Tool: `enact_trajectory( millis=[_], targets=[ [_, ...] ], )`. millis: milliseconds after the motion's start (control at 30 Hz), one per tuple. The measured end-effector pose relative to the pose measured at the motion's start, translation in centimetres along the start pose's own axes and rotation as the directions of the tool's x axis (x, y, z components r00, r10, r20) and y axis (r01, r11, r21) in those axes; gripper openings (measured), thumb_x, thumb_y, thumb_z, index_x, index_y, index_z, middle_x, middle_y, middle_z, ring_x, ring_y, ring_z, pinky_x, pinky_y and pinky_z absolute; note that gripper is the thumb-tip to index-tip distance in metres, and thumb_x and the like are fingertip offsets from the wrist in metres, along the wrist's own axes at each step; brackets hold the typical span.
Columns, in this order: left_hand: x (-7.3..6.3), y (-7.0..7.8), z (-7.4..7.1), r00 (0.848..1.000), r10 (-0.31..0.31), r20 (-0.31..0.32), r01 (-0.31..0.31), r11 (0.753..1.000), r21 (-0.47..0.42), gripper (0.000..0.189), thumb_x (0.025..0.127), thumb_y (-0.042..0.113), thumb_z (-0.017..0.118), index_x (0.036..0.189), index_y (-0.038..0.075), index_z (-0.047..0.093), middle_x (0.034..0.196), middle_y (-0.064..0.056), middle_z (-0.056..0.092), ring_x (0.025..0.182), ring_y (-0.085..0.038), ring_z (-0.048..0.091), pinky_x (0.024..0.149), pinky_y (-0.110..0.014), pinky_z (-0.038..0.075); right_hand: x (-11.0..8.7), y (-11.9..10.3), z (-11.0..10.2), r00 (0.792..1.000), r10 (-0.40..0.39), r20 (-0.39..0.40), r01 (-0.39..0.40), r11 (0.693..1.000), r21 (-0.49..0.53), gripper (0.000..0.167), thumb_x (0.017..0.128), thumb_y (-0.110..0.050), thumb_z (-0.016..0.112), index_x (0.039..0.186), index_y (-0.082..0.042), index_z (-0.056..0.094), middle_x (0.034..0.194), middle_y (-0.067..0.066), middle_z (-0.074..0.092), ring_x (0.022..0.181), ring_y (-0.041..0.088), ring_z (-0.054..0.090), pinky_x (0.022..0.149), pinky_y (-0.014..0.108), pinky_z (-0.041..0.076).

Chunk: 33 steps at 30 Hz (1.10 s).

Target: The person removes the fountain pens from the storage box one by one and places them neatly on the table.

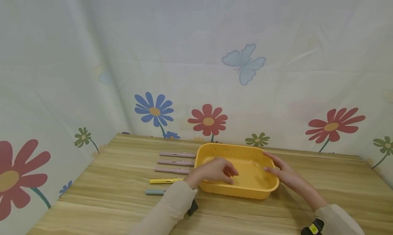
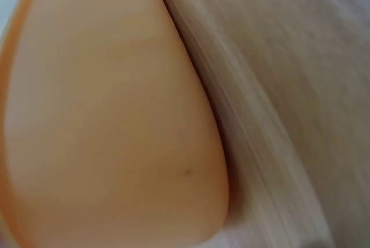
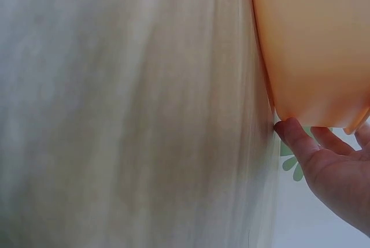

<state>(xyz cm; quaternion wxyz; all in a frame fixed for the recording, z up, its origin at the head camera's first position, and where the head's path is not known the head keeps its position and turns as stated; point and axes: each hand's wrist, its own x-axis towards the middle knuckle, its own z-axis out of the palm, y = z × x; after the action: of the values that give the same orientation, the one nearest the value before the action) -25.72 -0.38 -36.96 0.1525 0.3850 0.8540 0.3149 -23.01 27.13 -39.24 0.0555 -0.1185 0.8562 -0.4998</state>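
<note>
A shallow yellow plastic basin (image 1: pixel 245 173) with rounded corners sits on the wooden table; its outer wall (image 2: pixel 121 121) fills much of the left wrist view. My right hand (image 1: pixel 287 175) grips its right end, thumb over the rim and fingers against the outside. In the right wrist view, fingertips press low on the basin's wall (image 3: pixel 318 57). Over the basin's left part hangs my left hand (image 1: pixel 216 170), fingers loosely bent, with nothing visible in them. Left of the basin, three pale pink pens (image 1: pixel 176 162) lie in a row.
Nearer the front are a yellow pen (image 1: pixel 165 181) and a grey-blue pen (image 1: pixel 155 192), partly hidden by the left sleeve (image 1: pixel 172 204). Behind the table (image 1: pixel 104 187) hangs a white cloth (image 1: pixel 172 57) printed with flowers and a butterfly. Black wrist devices (image 1: pixel 314 227) show at both cuffs.
</note>
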Motion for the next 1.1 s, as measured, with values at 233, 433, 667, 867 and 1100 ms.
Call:
enact_trajectory(
  millis=[233, 433, 667, 867, 1100],
  targets=[
    [0.8, -0.1, 0.7, 0.996, -0.027, 0.087, 0.019, 0.995, 0.099, 0.015, 0.079, 0.004, 0.067, 0.092, 0.010, 0.070, 0.082, 0.006, 0.065, 0.071, -0.001, 0.054, 0.068, -0.013, 0.045, 0.0, 0.0, 0.0, 1.000, -0.014, -0.001, 0.014, 1.000, -0.018, 0.064, 0.090, -0.026, 0.055, 0.143, -0.006, 0.026, 0.146, 0.026, 0.017, 0.129, 0.048, 0.019, 0.095, 0.057, 0.033],
    [0.9, 0.3, 0.8, 0.988, -0.080, 0.131, 0.062, 0.988, 0.139, 0.014, 0.079, 0.003, 0.066, 0.088, 0.014, 0.070, 0.077, 0.009, 0.063, 0.070, -0.002, 0.054, 0.066, -0.015, 0.045, 0.0, -0.2, 0.0, 1.000, -0.025, 0.001, 0.025, 1.000, -0.019, 0.062, 0.090, -0.023, 0.055, 0.143, -0.005, 0.025, 0.146, 0.027, 0.017, 0.128, 0.049, 0.020, 0.094, 0.057, 0.034],
    [1.0, 0.3, 0.9, 0.979, -0.128, 0.161, 0.106, 0.985, 0.136, 0.012, 0.078, 0.004, 0.068, 0.082, 0.015, 0.070, 0.073, 0.010, 0.061, 0.068, -0.006, 0.052, 0.064, -0.017, 0.045, 0.1, -0.2, 0.0, 1.000, -0.010, 0.013, 0.011, 1.000, -0.008, 0.063, 0.091, -0.022, 0.054, 0.143, -0.006, 0.024, 0.146, 0.027, 0.015, 0.129, 0.049, 0.018, 0.094, 0.057, 0.034],
    [1.4, 0.3, 1.0, 0.981, -0.088, 0.175, 0.052, 0.979, 0.199, 0.014, 0.081, 0.005, 0.065, 0.085, 0.017, 0.071, 0.076, 0.009, 0.061, 0.070, -0.005, 0.052, 0.066, -0.016, 0.044, 0.1, -0.1, 0.0, 1.000, -0.004, 0.011, 0.004, 1.000, -0.007, 0.063, 0.091, -0.023, 0.054, 0.143, -0.006, 0.024, 0.146, 0.027, 0.014, 0.129, 0.048, 0.017, 0.094, 0.057, 0.033],
    [1.5, 0.7, 1.2, 0.982, -0.111, 0.153, 0.081, 0.978, 0.190, 0.009, 0.080, 0.007, 0.067, 0.082, 0.015, 0.071, 0.078, 0.005, 0.064, 0.068, -0.006, 0.051, 0.064, -0.017, 0.044, 0.0, 0.0, 0.1, 1.000, -0.001, -0.005, 0.000, 1.000, -0.018, 0.063, 0.090, -0.026, 0.055, 0.143, -0.008, 0.026, 0.146, 0.025, 0.017, 0.129, 0.047, 0.019, 0.095, 0.057, 0.033]
  ],
)
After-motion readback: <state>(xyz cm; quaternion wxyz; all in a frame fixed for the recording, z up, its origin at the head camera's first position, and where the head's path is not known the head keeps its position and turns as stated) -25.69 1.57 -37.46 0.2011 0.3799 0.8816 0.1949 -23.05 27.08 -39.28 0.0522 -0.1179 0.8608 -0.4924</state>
